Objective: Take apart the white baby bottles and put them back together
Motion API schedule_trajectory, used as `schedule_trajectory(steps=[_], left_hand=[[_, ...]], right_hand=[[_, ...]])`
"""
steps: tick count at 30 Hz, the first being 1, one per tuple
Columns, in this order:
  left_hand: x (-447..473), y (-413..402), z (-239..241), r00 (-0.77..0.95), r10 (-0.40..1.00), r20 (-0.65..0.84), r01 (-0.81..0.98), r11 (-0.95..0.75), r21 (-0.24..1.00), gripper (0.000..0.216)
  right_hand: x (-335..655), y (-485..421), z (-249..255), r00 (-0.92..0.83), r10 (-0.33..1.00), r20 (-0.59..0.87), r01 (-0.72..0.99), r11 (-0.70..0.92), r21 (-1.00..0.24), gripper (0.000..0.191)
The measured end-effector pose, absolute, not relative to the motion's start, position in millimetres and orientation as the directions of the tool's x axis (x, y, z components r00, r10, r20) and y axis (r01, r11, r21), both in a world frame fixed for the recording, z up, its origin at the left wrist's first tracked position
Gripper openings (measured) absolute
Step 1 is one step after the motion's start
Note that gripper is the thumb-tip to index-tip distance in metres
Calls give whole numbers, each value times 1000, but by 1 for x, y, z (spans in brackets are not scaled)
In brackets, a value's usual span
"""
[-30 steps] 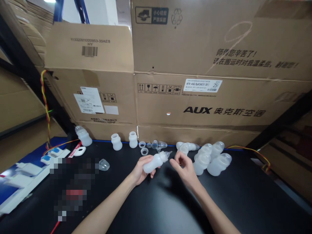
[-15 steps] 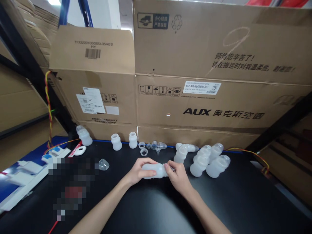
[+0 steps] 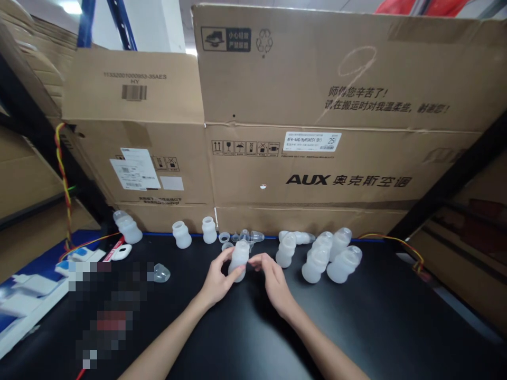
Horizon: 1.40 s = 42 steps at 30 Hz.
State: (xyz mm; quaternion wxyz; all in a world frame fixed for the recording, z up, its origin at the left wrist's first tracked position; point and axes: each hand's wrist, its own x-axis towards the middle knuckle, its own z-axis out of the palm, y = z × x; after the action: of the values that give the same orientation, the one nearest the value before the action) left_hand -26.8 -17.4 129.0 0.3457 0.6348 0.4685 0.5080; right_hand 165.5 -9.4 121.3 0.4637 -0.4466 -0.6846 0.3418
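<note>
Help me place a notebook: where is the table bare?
Bare: the black table right of the right hand, nearer than the bottle cluster; also between the left hand and the lone clear cap. Crowded: around the rings at the back.

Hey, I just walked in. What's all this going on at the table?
Someone is handling a whitish bottle at a black table. The left hand grips it, while the right hand is close beside it with bent fingers; whether it touches the bottle is hard to tell. Behind it lie small rings and clear parts. Two open-necked bottles stand farther left, and a cluster of bottles with domed tops is on the right.
</note>
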Motion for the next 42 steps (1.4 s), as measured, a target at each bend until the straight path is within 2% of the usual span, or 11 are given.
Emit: schedule_trajectory(steps=[3,7,11,15,26,30,35,42], left_hand=[[-26,-14,126,61,950,307,201,-313,928,46],[-22,-12,125,84,953,290,195,-301,933,45],[-19,-11,122,89,958,274,225,-288,931,47],[-20,-9,120,77,964,254,257,-265,929,47],[-20,-7,119,84,966,246,280,-260,924,43],[-21,-8,120,89,965,245,285,-260,923,43],[-21,-8,120,93,967,239,291,-256,922,41],[-20,-8,120,82,970,228,293,-243,925,42]], right_hand=[[161,1,110,-132,908,398,396,416,-818,46],[153,25,99,-51,909,413,570,366,-736,50],[146,45,100,-1,925,380,671,282,-685,46],[148,52,102,-7,927,375,701,272,-660,43],[162,59,135,-141,882,449,646,426,-634,31],[163,64,141,-198,913,358,703,387,-597,39],[165,64,146,-354,920,170,755,388,-528,29],[195,44,183,-386,921,-58,855,333,-397,29]])
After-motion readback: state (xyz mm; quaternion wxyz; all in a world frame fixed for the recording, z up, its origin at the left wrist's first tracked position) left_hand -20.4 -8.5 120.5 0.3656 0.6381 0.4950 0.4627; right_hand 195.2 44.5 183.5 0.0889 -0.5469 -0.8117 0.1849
